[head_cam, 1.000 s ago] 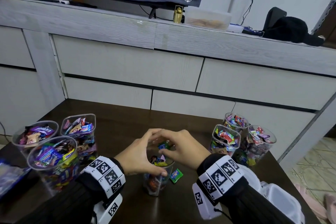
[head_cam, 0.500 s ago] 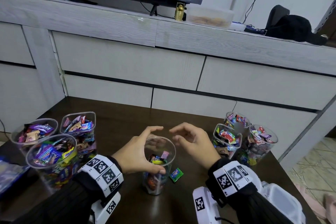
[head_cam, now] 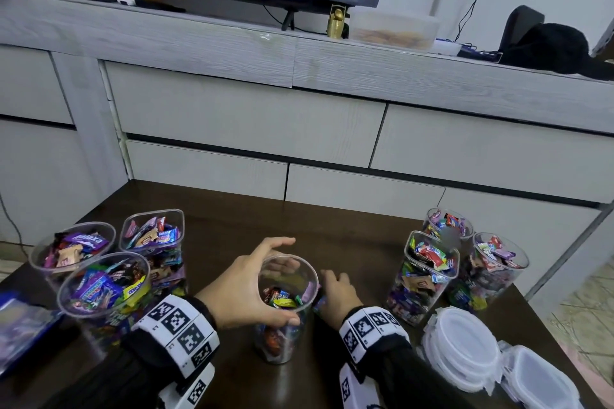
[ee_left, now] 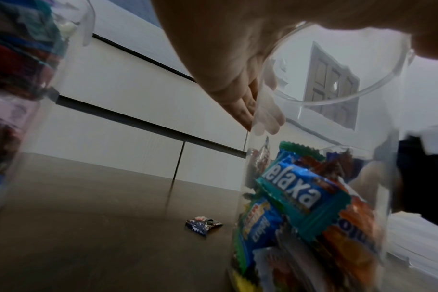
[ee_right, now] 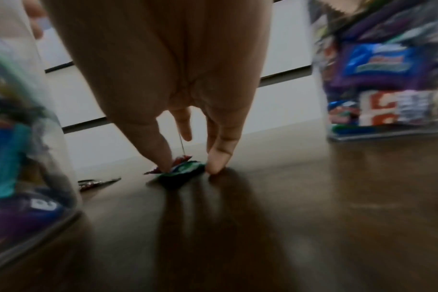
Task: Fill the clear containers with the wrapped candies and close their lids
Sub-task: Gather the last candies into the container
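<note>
A clear round container (head_cam: 282,312), partly filled with wrapped candies, stands at the middle of the dark table. My left hand (head_cam: 262,279) grips it round the rim, thumb on the near side and fingers on the far side; the left wrist view shows the container (ee_left: 313,177) close up with those fingers (ee_left: 238,98) behind its wall. My right hand (head_cam: 327,279) is down on the table just right of the container. There its thumb and a finger (ee_right: 190,169) pinch a green wrapped candy (ee_right: 185,172) lying on the wood.
Three open, candy-filled containers (head_cam: 103,285) stand at the left and three more (head_cam: 428,272) at the right. White lids (head_cam: 461,345) are stacked at the near right. Loose candies (ee_left: 204,227) lie beyond the middle container. Grey drawers (head_cam: 246,123) rise behind the table.
My right hand came off the container's mouth, swung right and dropped to the table onto the green candy. The left hand kept its hold on the container.
</note>
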### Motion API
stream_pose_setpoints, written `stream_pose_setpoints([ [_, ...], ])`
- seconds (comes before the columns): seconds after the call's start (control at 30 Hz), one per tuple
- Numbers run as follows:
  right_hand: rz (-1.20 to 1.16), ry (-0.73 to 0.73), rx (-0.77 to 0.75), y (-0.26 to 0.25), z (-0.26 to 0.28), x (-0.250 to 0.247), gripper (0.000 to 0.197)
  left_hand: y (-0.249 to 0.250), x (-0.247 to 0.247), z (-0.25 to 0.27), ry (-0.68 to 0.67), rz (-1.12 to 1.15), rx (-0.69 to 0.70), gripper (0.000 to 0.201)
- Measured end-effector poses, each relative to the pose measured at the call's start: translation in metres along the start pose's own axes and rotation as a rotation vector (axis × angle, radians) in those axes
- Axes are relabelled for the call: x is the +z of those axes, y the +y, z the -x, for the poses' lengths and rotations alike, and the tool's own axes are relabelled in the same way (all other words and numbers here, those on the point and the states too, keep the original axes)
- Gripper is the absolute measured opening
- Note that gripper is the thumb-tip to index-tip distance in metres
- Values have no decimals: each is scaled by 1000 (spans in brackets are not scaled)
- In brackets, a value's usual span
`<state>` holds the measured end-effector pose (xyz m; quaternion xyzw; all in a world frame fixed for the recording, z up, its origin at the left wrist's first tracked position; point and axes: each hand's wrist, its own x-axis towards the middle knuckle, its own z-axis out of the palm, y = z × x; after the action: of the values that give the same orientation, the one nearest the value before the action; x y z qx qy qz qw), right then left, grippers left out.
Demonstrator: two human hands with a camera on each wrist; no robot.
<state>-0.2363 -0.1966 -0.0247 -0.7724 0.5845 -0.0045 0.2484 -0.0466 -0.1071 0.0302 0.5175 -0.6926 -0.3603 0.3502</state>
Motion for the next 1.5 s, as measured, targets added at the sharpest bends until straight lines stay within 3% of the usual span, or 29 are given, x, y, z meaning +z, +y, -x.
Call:
stream_pose_setpoints([
  [0.1,149,-41,-145,-18,-9,2,45,-3,1,0,7,9,12,103],
  [0.27,373,-129,-423,-30,-21,1,60,-5,2,-1,21,19,31,104],
  [0.4,459,-214,-513,-24,-22,-1,52,-4,2,-1,-2,34,27,102],
  [0.53,407,-157,-505,-7,-14,-10,39,-2,2,0,-4,44,22,108],
  [0.7,391,-164,-489,10,-7,-17,55,0,1,-2,-28,48,14,110],
  [0.87,485,-207,-449,2,-1,-7,43,1,1,-6,-28,44,5,112],
  [1.1,571,-298,-469,31,8,-15,63,-3,2,-7,-31,41,-10,116],
  [1.37,587,-166,-436,36,17,-14,32,2,0,-11,-58,0,-40,117],
  [1.5,589,-157,-352,33,20,-12,29,3,2,-12,-30,89,-46,118],
])
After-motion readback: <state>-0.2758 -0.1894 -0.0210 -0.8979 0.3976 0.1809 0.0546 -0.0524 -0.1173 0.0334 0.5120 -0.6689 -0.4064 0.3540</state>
